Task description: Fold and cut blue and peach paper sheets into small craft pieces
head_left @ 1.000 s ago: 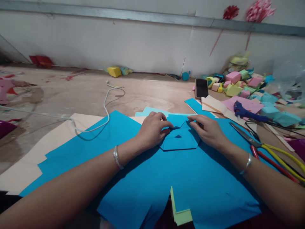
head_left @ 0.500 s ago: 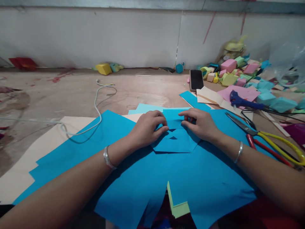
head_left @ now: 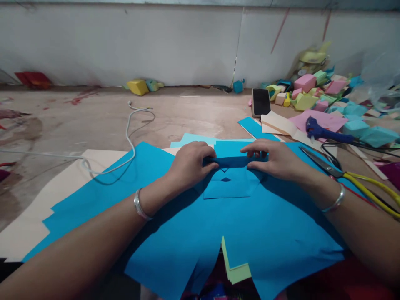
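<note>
A folded piece of blue paper point(head_left: 227, 187) lies on a large blue sheet point(head_left: 200, 246), and its far flap stands raised. My left hand point(head_left: 194, 164) pinches the left end of that flap between thumb and fingers. At the flap's right end, my right hand point(head_left: 273, 158) has its thumb below and fingers above, closed on the paper. Several creases and a small dark diamond-shaped gap show in the middle of the folded piece. Beneath the big sheet, a pale green paper corner point(head_left: 239, 273) peeks out near me.
Scissors point(head_left: 336, 171) with yellow and red handles lie right of my right hand. Beyond them are a blue glue gun point(head_left: 325, 132), a phone point(head_left: 261, 103) and a heap of small paper boxes point(head_left: 304, 83). A white cable point(head_left: 128, 133) crosses the left side.
The far flap of the folded blue paper has been lifted and now stands between my hands. My right hand has moved slightly right and closed on its end. The view has shifted a little.
</note>
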### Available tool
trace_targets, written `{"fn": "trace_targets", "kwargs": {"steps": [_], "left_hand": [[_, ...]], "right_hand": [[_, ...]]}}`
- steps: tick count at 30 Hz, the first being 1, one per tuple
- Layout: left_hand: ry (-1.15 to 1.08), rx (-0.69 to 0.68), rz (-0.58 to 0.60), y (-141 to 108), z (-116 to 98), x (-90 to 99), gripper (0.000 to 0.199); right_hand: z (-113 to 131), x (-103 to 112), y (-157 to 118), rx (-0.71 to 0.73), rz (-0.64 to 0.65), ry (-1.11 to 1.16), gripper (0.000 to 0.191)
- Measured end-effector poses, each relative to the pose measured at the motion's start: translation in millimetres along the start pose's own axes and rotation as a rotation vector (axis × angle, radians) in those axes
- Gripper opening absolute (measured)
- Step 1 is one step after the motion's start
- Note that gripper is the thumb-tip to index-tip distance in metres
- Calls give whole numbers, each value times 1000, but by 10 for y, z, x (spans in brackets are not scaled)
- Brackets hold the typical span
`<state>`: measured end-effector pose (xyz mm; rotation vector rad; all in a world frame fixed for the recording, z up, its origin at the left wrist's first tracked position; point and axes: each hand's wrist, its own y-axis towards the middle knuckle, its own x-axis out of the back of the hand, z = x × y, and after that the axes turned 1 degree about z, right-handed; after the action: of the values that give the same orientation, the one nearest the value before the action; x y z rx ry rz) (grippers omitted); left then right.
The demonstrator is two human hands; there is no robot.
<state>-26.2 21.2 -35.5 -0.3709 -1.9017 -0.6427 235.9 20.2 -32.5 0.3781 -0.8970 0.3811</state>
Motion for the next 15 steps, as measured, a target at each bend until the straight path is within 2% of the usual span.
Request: {"fn": "trace_targets", "kwargs": {"steps": [4, 10, 15], "left_hand": [[7, -47, 13, 2, -4, 51, 4], [52, -122, 71, -7, -1, 69, 2], [70, -159, 91, -8, 3, 54, 2]], "right_hand": [[-51, -11, 3, 59, 36, -106, 7], [-88, -21, -14, 215, 56, -265, 13], [-58, 10, -41, 321, 128, -420, 22]]}}
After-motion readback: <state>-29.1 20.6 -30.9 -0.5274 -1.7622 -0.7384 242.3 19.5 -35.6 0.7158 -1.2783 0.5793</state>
